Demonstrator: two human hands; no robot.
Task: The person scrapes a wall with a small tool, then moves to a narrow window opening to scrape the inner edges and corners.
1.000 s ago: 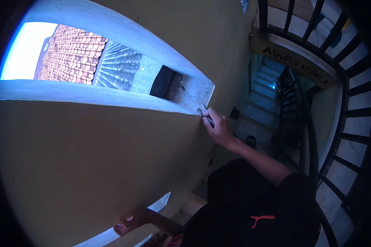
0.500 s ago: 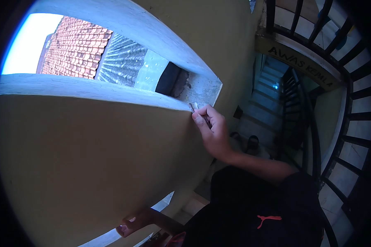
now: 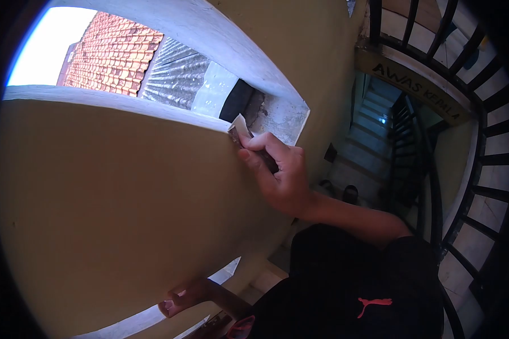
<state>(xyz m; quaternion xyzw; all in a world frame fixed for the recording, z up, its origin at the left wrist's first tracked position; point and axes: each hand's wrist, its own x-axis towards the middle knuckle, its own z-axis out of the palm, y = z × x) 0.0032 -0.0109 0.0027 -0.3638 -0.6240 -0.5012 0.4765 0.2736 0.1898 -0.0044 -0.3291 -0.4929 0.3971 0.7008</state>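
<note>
My right hand [image 3: 283, 175] pinches a folded piece of sandpaper [image 3: 241, 127], brown on one face and pale on the other. The sheet touches the inner edge of the white window sill [image 3: 152, 106], near its right-hand end. Part of it is hidden behind my fingers and in my palm. Lower down, my left hand [image 3: 185, 299] is curled over the white edge of a second opening [image 3: 136, 323]. It lies in shadow, so its fingertips show only in part.
A yellowish wall [image 3: 119, 186] lies between the two openings. Tiled roofing [image 3: 119, 51] shows outside. To the right are black railings [image 3: 489, 150], a stairway going down [image 3: 362, 147] and a lettered beam [image 3: 418, 85]. Dark sandals [image 3: 350, 195] stand on the floor below.
My right hand has moved left along the sill edge with the sandpaper, and more of the sheet shows. My left hand stays at the lower edge. The view has shifted slightly.
</note>
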